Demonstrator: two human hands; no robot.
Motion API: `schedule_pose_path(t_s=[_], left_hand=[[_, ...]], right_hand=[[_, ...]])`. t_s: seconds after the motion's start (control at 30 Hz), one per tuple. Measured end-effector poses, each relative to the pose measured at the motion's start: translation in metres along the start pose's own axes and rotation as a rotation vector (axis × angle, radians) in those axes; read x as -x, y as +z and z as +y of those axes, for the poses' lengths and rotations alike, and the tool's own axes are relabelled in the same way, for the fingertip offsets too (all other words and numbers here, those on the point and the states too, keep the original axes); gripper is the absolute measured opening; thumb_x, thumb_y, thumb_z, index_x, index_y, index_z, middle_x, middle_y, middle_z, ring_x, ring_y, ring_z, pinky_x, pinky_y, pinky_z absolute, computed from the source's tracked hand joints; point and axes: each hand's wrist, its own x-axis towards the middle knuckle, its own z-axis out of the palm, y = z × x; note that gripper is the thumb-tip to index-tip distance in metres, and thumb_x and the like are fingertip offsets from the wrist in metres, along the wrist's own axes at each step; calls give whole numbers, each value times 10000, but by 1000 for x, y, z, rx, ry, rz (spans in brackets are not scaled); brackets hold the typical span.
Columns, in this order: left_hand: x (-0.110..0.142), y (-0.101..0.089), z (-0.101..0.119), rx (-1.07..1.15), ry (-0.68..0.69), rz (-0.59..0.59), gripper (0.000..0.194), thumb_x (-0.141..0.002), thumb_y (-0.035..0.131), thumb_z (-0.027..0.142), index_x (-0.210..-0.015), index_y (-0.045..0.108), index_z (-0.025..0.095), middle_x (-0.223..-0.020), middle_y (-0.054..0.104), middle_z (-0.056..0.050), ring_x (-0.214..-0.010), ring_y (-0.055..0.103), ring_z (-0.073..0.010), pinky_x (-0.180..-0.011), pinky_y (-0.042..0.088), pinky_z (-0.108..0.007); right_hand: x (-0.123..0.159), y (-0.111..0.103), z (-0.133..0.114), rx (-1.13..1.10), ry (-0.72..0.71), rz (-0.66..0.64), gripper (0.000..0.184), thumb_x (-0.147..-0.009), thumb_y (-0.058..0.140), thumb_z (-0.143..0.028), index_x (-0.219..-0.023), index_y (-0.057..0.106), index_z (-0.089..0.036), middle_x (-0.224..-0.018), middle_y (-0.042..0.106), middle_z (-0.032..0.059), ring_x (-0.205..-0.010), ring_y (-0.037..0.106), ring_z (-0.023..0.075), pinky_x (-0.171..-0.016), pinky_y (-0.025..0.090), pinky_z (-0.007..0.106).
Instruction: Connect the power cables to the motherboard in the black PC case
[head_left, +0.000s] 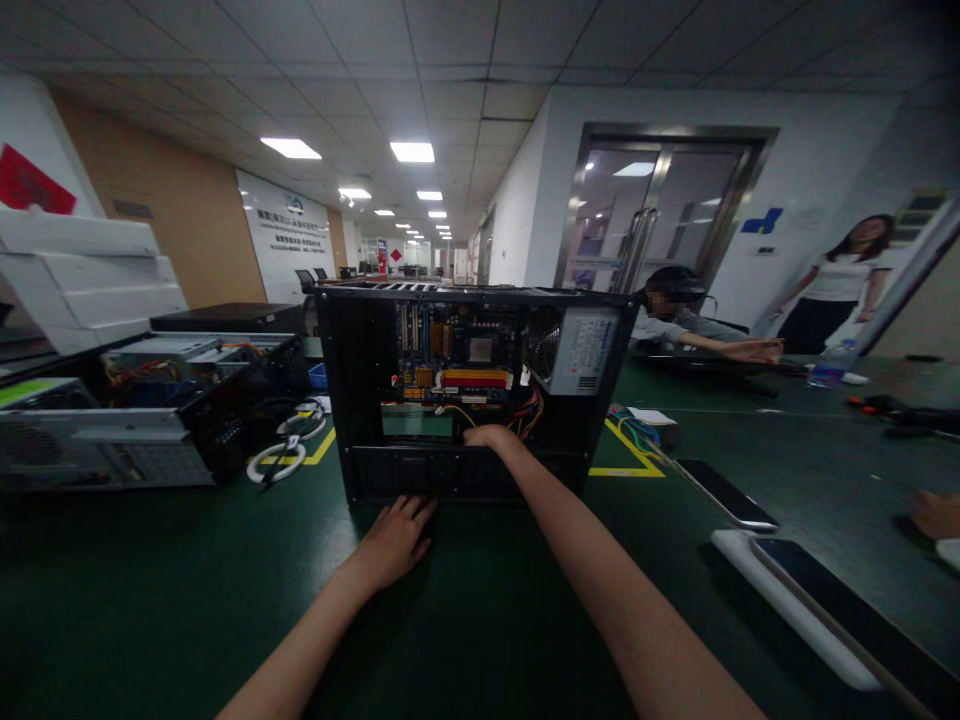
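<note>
A black computer case (600, 420) stands open-sided on the green table in front of me. Inside are a motherboard (420, 345), a power supply (581, 350) with a fan beside it, and coloured cables (532, 412). My left hand (394, 540) lies with its fingers stretched out on the table, the tips at the case's lower front edge. Over the lower panel (409, 472) my right hand (489, 436) reaches into the case, below the motherboard and near a thin yellow cable (457, 410). Its fingers are hidden, so what they touch does not show.
To the left lie another opened computer case (150, 440) and a coiled white cable (277, 462). Phones (727, 492) and a white power bank-like slab (787, 605) are at the right. A person (675, 315) leans at the table beyond, near a bottle (832, 365); another hand (937, 515) is at the right edge.
</note>
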Motion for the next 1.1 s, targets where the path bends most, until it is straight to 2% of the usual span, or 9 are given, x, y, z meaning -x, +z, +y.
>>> schedule_pose_path(t_s=[0.13,0.23,0.33,0.43,0.53,0.63,0.77,0.87,1.1], left_hand=[[0,1,-1,-16,15,13,525,-763,432,256,-1273,314,215,-1281,376,-71,-1156,325,-244,-919,318,-400],[0,1,-1,-14,22,22,514,-767,426,252,-1269,319,217,-1270,386,-68,-1146,336,-237,-923,314,-387],[1,0,-1,-11,16,21,514,-766,428,249,-1267,319,219,-1266,389,-66,-1143,341,-235,-927,307,-386],[1,0,-1,-18,22,23,519,-765,427,250,-1271,314,212,-1265,387,-70,-1141,342,-238,-928,306,-385],[0,2,-2,-22,27,23,521,-767,425,250,-1273,309,215,-1262,389,-69,-1135,348,-238,-924,310,-385],[-1,4,-4,-23,20,21,529,-765,427,254,-1278,300,221,-1262,389,-70,-1136,345,-244,-921,311,-391],[-2,4,-4,-16,9,9,531,-758,431,252,-1274,305,222,-1268,386,-68,-1144,338,-243,-923,309,-391],[-2,3,-2,-17,-1,7,534,-748,439,245,-1267,315,221,-1266,389,-66,-1145,338,-240,-924,308,-388],[-1,2,-1,-20,10,11,525,-759,429,246,-1271,313,221,-1264,390,-66,-1138,345,-238,-919,313,-390]], right_hand=[[6,0,-2,-4,-30,30,129,-510,609,-40,-481,574,-161,-476,554,11,-668,599,222,-715,453,378],[11,0,-7,63,-135,89,149,-546,587,-46,-454,533,-150,-522,574,34,-699,595,233,-689,452,349],[13,0,-9,166,-214,172,156,-586,580,-72,-470,508,-148,-538,567,28,-694,588,204,-658,450,281],[10,0,-9,160,-241,257,166,-656,553,-110,-500,505,-142,-506,539,18,-613,573,165,-596,446,236],[7,1,-7,49,-239,289,194,-744,483,-146,-554,521,-132,-450,497,12,-488,535,131,-507,437,218],[6,1,-6,-63,-244,335,126,-766,467,-146,-679,553,-116,-428,484,4,-413,506,122,-448,427,218],[10,0,-8,-170,-234,416,127,-784,443,-137,-831,555,-102,-464,515,6,-400,511,121,-448,443,232],[15,-1,-10,-339,-199,485,151,-783,449,-123,-903,540,-124,-519,522,-15,-409,509,90,-460,454,215],[26,-8,-6,-863,3,382,128,-800,427,-118,-913,467,-162,-520,460,-55,-398,463,51,-506,493,253]])
